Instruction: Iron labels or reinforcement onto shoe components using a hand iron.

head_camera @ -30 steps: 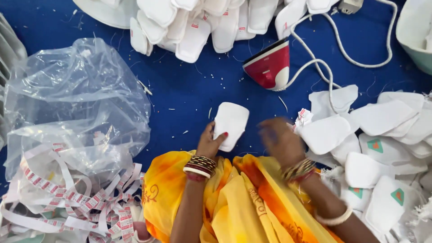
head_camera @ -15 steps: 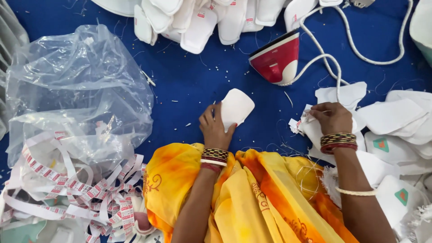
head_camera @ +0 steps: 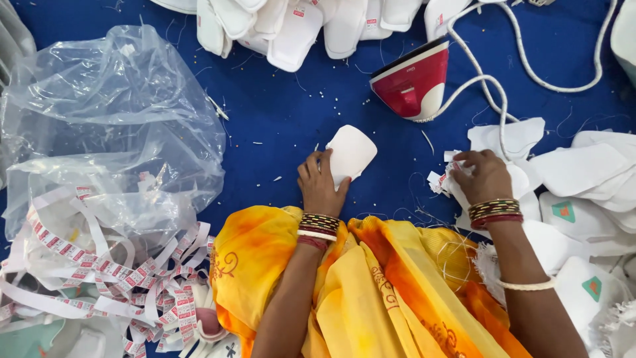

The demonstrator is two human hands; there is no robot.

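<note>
Left hand [head_camera: 322, 187] flat on the blue cloth [head_camera: 285, 119], fingers [head_camera: 311, 174] close together, thumb side pinching the lower edge of a white fabric piece [head_camera: 352, 154]. White piece sticking up and out past the fingertips, tilted, lying on the cloth. Right hand [head_camera: 482, 176] curled over a small bunch of labels [head_camera: 442, 180], fingertips bent down and pressing on them; probably gripping them, but hard to tell with the fingertips hidden. Under and beyond the right fingers, a pile of white pieces [head_camera: 583, 172], some with little green tags. Farther out past both sets of fingers, a red and white iron [head_camera: 414, 83] standing on its end, its white cord [head_camera: 490, 86] looping down near the right fingers. More white pieces in a heap [head_camera: 291, 26] far beyond the fingertips. Off to the left of the left fingers, well apart, a clear plastic bag [head_camera: 112, 126] and a tangle of label strips [head_camera: 99, 278]. Bangles on both wrists, orange and yellow clothing [head_camera: 371, 292] close behind the hands.
</note>
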